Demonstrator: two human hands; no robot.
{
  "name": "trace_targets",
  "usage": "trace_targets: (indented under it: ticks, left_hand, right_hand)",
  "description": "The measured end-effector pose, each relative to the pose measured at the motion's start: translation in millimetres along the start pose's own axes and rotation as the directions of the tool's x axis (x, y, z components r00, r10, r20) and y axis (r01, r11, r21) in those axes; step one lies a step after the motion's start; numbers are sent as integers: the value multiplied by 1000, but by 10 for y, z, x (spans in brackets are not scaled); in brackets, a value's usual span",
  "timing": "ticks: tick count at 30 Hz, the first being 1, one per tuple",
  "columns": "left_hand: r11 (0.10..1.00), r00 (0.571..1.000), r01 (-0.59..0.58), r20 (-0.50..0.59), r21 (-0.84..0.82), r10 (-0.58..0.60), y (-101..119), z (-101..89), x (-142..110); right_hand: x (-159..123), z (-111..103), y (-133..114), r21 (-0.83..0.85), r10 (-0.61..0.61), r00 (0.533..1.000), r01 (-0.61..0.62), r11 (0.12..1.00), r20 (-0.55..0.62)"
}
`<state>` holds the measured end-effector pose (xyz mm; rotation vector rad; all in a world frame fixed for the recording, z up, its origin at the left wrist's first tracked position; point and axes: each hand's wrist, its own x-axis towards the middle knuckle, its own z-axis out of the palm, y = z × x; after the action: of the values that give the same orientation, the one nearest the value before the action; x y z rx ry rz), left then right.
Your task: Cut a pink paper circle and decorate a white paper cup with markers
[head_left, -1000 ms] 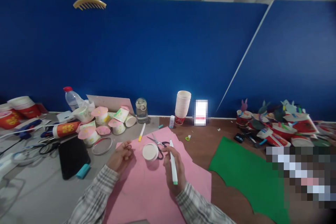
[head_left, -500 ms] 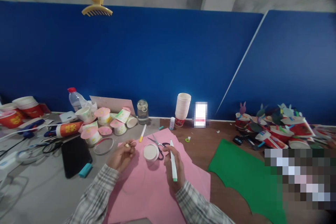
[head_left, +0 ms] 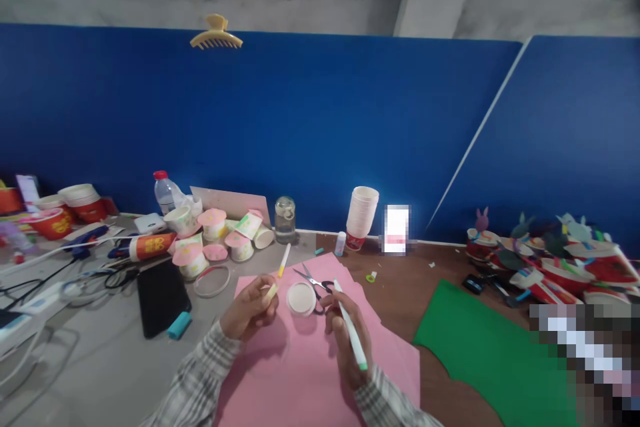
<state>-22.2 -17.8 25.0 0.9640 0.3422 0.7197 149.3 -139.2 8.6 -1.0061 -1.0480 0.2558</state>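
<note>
The left hand (head_left: pixel 250 310) pinches a small pale-yellow piece (head_left: pixel 271 293) between thumb and fingertips, above the far left part of the pink paper (head_left: pixel 300 380). The right hand (head_left: pixel 353 347) has its fingers curled around a white marker (head_left: pixel 351 331), green end toward the wrist, over the paper's right half. Between the hands, a round white cup (head_left: pixel 301 299) stands on the paper; just beside it, scissors (head_left: pixel 311 277) lie with blades parted toward the paper's far edge. A yellow-and-white marker (head_left: pixel 284 259) lies across that edge. Outward, a black phone (head_left: pixel 164 297) lies to the left, a green sheet (head_left: pixel 475 347) to the right, and stacked paper cups (head_left: pixel 363 213) stand near the table's (head_left: pixel 115 360) far edge.
</note>
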Motion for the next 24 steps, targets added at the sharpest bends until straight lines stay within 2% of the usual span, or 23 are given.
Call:
trace_targets:
  ticks: [3, 9, 16, 20, 24]
  left_hand:
    - [999, 1000, -11, 9, 31, 11, -25, 68, -19]
    - [994, 1000, 18, 12, 107, -19, -105, 178, -23]
    - [986, 999, 32, -35, 164, -27, -146, 234, -12]
    - [983, 999, 38, -43, 178, -31, -167, 251, -8]
    - [980, 999, 47, -30, 194, -42, -185, 282, -10]
  right_hand:
    - [-7, -48, -87, 33, 36, 992, -40, 999, 121]
    - [-116, -43, -157, 62, 157, 973, -169, 984, 167]
    - [-154, -40, -280, -106, 29, 966, -1, 994, 256]
    - [-170, -27, -247, -119, 8, 959, 27, 993, 284]
    - [-171, -6, -212, -140, -17, 964, 56, 989, 265]
